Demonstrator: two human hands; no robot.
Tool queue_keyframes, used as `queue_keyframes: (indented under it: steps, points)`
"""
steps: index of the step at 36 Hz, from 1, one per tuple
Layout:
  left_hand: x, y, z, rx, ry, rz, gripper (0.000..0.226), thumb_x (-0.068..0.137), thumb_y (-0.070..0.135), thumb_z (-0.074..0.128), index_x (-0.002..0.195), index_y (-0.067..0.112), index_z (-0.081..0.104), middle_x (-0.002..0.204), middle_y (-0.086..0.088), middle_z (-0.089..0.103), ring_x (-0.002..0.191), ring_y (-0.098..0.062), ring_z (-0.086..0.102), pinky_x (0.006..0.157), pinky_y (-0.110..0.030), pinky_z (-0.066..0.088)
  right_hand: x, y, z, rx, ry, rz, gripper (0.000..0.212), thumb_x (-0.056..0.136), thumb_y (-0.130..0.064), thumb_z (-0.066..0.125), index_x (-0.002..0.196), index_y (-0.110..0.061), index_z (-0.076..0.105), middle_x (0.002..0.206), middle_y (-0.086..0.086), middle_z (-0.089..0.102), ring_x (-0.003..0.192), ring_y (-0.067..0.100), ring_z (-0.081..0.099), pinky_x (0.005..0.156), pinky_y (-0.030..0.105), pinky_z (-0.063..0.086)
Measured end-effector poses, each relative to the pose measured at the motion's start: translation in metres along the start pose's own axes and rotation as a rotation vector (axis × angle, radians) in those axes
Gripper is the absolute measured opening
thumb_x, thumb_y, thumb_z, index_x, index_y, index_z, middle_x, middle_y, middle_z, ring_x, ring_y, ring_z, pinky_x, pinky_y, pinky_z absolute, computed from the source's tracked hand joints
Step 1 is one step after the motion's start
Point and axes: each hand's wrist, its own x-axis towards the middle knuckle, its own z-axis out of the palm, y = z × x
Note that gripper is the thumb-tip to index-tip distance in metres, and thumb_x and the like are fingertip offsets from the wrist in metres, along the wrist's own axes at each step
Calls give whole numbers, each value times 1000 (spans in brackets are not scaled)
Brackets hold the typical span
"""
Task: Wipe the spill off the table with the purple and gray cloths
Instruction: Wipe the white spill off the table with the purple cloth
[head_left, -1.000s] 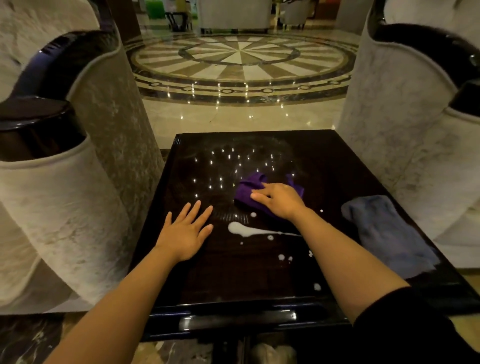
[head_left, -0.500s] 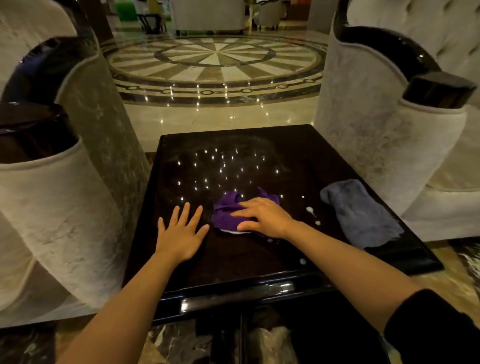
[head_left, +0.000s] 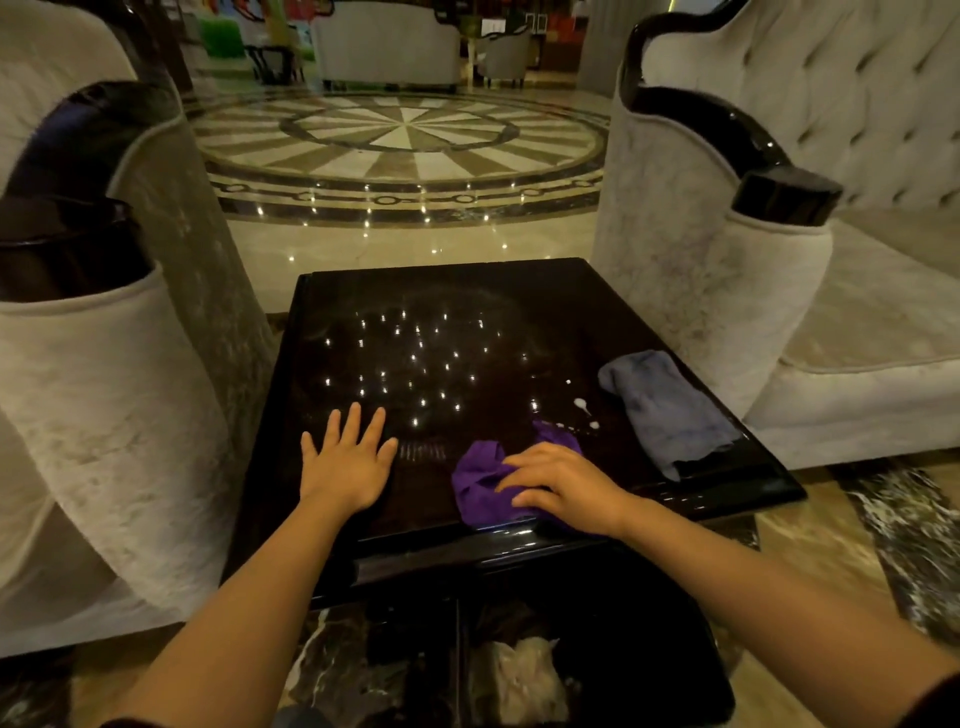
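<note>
A glossy black table (head_left: 467, 306) stands in front of me. My right hand (head_left: 563, 486) presses down on a crumpled purple cloth (head_left: 480, 480) near the table's front edge. My left hand (head_left: 345, 460) lies flat on the table with fingers spread, holding nothing. A gray cloth (head_left: 665, 405) lies bunched at the table's right edge, untouched. A few white drops of the spill (head_left: 582, 405) sit between the purple cloth and the gray cloth.
Pale upholstered armchairs (head_left: 701, 291) flank the table closely, another armchair (head_left: 104, 389) on the left. A dark bin with crumpled paper (head_left: 519, 680) sits under the table's front edge. Beyond the table lies polished marble floor (head_left: 405, 140).
My right hand has dragged the purple cloth toward me over the long white streak, which no longer shows. The left hand stays flat. The view has shifted leftward and back.
</note>
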Motion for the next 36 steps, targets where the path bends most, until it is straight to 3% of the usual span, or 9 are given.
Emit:
queue_keyframes:
  steps: [7, 16, 22, 27, 32, 36]
  points:
    - [-1, 0, -1, 14, -2, 1, 55, 96, 48, 12, 146, 30, -3, 158, -2, -10, 144, -23, -12, 115, -51, -4, -37, -1, 1, 1, 52, 39, 23, 84, -22, 59, 105, -17, 67, 121, 6, 63, 108, 22, 51, 92, 22, 32]
    - [2, -2, 0, 10, -3, -1, 56, 95, 50, 12, 146, 31, -3, 158, -1, -10, 144, -23, -11, 115, -51, -4, -67, -1, -15, -41, -46, 19, 23, 84, -22, 60, 104, -14, 67, 118, 7, 65, 104, 24, 53, 92, 20, 32]
    - [2, -2, 0, 15, -2, -11, 56, 95, 50, 12, 146, 31, -3, 158, -1, -9, 144, -23, -11, 115, -51, -3, -58, -3, -48, 3, 214, 71, 23, 82, -12, 63, 104, -9, 67, 122, 15, 61, 112, 26, 54, 95, 21, 32]
    - [2, -2, 0, 11, 4, -9, 56, 95, 49, 13, 146, 31, -2, 158, -1, -9, 144, -23, -11, 115, -52, -3, -23, -2, -80, 38, 364, 69, 23, 84, -7, 58, 106, -5, 65, 119, 15, 63, 105, 19, 53, 85, 10, 28]
    - [4, -2, 0, 14, 4, -8, 56, 95, 49, 12, 146, 31, -3, 158, -1, -10, 144, -23, -12, 115, -52, -4, 19, 15, -93, 62, 332, 159, 25, 89, -13, 51, 112, -7, 60, 120, 14, 62, 108, 29, 57, 98, 37, 37]
    - [4, -1, 0, 16, 12, -2, 55, 96, 48, 12, 146, 31, -2, 158, -2, -9, 144, -23, -12, 115, -52, -4, 55, 32, -93, 35, 360, 196, 26, 90, -15, 50, 112, -6, 60, 118, 16, 63, 108, 30, 56, 93, 34, 38]
